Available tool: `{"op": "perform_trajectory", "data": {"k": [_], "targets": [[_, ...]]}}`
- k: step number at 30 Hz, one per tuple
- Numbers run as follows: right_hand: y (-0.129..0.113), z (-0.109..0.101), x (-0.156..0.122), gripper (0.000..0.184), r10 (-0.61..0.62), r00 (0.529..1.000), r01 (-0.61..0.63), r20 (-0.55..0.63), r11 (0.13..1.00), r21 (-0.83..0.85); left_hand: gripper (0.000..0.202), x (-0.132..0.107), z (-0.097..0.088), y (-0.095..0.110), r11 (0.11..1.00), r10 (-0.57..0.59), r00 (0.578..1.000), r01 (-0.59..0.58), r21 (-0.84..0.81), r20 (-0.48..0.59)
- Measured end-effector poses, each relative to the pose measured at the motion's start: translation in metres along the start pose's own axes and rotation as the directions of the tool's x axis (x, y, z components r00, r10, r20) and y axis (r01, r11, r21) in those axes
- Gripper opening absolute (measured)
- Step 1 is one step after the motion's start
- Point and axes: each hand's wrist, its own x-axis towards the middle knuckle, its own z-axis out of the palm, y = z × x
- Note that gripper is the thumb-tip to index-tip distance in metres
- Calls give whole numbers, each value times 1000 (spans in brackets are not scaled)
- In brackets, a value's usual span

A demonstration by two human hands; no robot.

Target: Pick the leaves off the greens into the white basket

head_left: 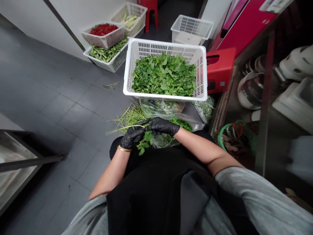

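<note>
My left hand, in a black glove, is closed round leafy herb stems that point out to the left. Leaves from the same sprigs hang below, between the hands. My right hand, also gloved, pinches the greens where its fingertips meet the left ones; the exact grip is hidden. Just beyond lies a pile of bare stems. Clear plastic bags with more greens lie under and beside my right hand. In front stands a white slotted basket holding a heap of picked leaves.
Behind, at left, are stacked baskets with red chillies, cut green vegetables and pale green pieces. A red plastic stool touches the basket's right side. Metal shelving runs along the right. Stray stems lie on the tiles.
</note>
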Motion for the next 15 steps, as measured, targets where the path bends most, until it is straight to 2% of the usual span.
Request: {"op": "perform_trajectory", "data": {"k": [2, 4, 6, 7, 8, 9, 10, 11, 12, 13, 15], "targets": [[-1, -2, -2, 40, 65, 998, -66, 15, 996, 56, 62, 0, -5, 4, 999, 32, 999, -32, -39, -13], [-2, -3, -4, 42, 128, 990, -133, 62, 988, 80, 50, 0, -10, 8, 996, 93, 993, -93, -1, -68], [-4, -3, -6, 42, 151, 981, -151, 122, 988, -3, 36, -1, -11, 11, 981, 170, 976, -155, 118, -136], [-5, -4, -5, 40, 138, 984, -132, 115, 990, -56, 32, -1, -9, 12, 967, 209, 963, -178, 184, -168], [-6, -4, -3, 38, 107, 992, -100, 69, 991, -93, 30, 0, -6, 13, 951, 243, 950, -194, 240, -194], [-8, -6, 0, 38, 53, 998, -55, -26, 993, -102, 31, 2, -2, 13, 940, 275, 933, -211, 266, -231], [-10, -9, 4, 39, -18, 984, 4, -176, 997, -79, 33, 5, 2, 14, 938, 304, 911, -235, 255, -280], [-13, -14, 9, 39, -82, 934, 71, -349, 996, -45, 35, 9, 6, 15, 944, 317, 888, -263, 198, -333], [-17, -24, 16, 38, -122, 859, 133, -497, 991, -13, 35, 14, 9, 16, 951, 306, 868, -298, 84, -392], [-22, -37, 22, 37, -149, 778, 188, -610, 982, 0, 33, 19, 10, 18, 945, 270, 861, -322, -51, -431], [-37, -78, 33, 32, -220, 627, 281, -748, 958, -46, 28, 28, 6, 24, 900, 145, 881, -307, -310, -451]]}}
